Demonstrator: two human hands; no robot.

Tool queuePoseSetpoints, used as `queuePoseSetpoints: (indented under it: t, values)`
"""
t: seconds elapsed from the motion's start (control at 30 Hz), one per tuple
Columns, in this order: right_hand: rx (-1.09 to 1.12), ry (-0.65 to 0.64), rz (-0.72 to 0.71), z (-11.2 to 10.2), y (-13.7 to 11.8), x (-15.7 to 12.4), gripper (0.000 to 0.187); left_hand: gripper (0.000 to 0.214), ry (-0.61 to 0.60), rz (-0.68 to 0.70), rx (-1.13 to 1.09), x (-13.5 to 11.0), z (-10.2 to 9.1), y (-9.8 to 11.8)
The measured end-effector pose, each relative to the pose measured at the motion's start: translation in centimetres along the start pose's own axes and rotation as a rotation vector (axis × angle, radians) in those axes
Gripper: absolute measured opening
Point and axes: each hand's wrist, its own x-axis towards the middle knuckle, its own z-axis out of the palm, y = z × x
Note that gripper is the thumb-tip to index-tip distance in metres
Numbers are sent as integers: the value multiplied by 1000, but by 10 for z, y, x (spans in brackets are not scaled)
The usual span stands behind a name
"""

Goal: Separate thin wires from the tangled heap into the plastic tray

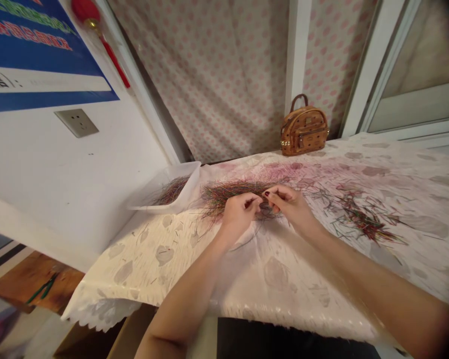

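From the head cam I see both hands working close together, just above the wire pile. Left hand (239, 215) is curled, fingertips pinched in toward the right hand. Right hand (289, 204) pinches with thumb and index finger. Both look closed on a few strands of the thin multicoloured wires (228, 197), but the exact grip is partly hidden from here. Small dark bit (264, 205) between the hands; can't tell what it is. Main wire pile lies loose under and just behind the hands, on a white leaf-print tablecloth (160, 262). Clear plastic tray (193, 178) sits just left of the pile, holding more wires. Looser scatter of wires (362, 219) lies well to the right. Behind, a tan studded mini backpack (303, 132) stands against a polka-dot curtain (209, 75). Left wall has a power socket (77, 123) below a blue poster (41, 55).
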Motion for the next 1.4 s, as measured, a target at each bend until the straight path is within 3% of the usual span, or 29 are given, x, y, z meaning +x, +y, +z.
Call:
queuePoseSetpoints:
  t: [0.07,0.13,0.3,0.43,0.63,0.8,1.0,1.13,1.2,1.33,1.4]
  values:
    - [-119,98,-27,-8,5,4,20,22,59,-23,20,3,-4,-6]
    - [-421,134,-76,-16,11,8,17,20,107,-40,63,7,-6,-13]
    - [-969,-131,-8,-18,22,11,22,18,113,27,110,13,1,-22]
    - [-1059,-169,-86,-14,20,11,17,17,74,90,105,16,13,-32]
    - [-849,-70,-277,-18,14,11,14,18,89,92,31,20,21,-39]
    - [-794,108,-404,-20,3,11,13,18,108,91,21,19,17,-32]
    - [-601,317,-245,-38,-8,15,4,21,153,29,-56,19,8,-31]
    - [-381,421,-211,-46,-13,19,3,19,173,38,-69,19,0,-30]
    - [-194,340,-148,-47,-17,20,7,19,236,42,-47,20,-7,-30]
    - [319,-48,94,-48,-26,20,13,20,387,7,37,25,-24,-38]
    - [472,-136,170,-49,-30,19,14,22,412,-14,90,27,-30,-44]
